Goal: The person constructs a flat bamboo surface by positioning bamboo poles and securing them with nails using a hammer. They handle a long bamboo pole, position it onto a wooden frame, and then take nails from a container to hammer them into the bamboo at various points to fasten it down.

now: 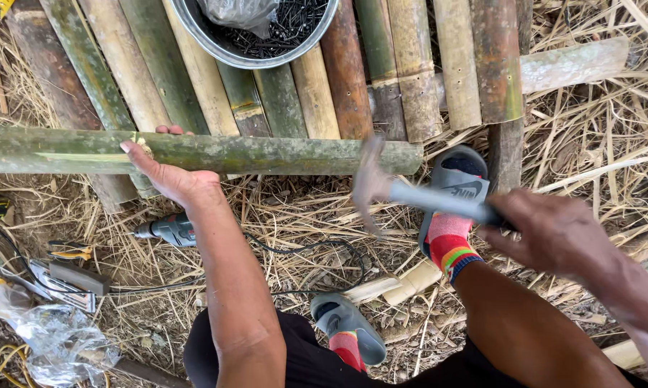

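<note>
Crosswise under the left hand, green bamboo pole; hammer in right hand.

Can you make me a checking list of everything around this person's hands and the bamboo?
Surface: ground covered in dry straw.
Job's things: green bamboo pole lying across a row of bamboo slats; hammer, blurred.
Clutter: metal bowl of dark nails, plastic bag, power drill.
Grippers: left hand rests on the pole; right hand grips the hammer handle.
Cables: black cord on the straw.
Surroundings: grey sandals, striped socks.
</note>
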